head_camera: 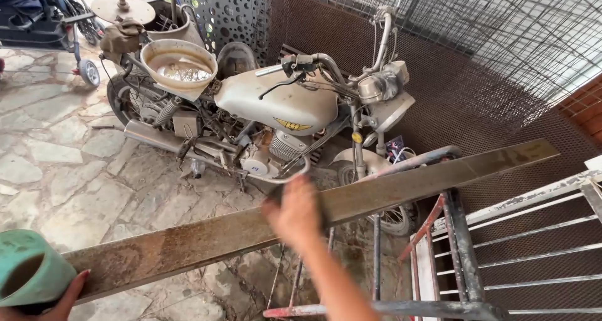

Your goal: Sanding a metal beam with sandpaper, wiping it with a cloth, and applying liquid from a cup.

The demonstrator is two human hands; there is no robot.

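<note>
- The right hand (295,213) is blurred; its fingers lie over the upper edge of the metal bar (351,199), roughly at the bar's middle. The hand seems to rest on or wrap the bar, but the blur hides how far the fingers close, so whether it grips cannot be told.
- The left hand (59,299) sits at the bottom left corner, fingers curled round a green roll (31,268) with a dark hollow core, thumb up along its side. The roll is just beside the near end of the bar.
- The bar is long, flat and rusty. Its long axis runs from lower left, by the left hand, up to the upper right, where its far end stands free above a metal rack (464,258).
- The right hand is on the bar; the left is only near its low end.
- Behind the bar stands a dusty motorcycle (276,108) on stone paving (56,164), with a metal bowl (179,61) on its seat and wire mesh (476,76) beyond.
</note>
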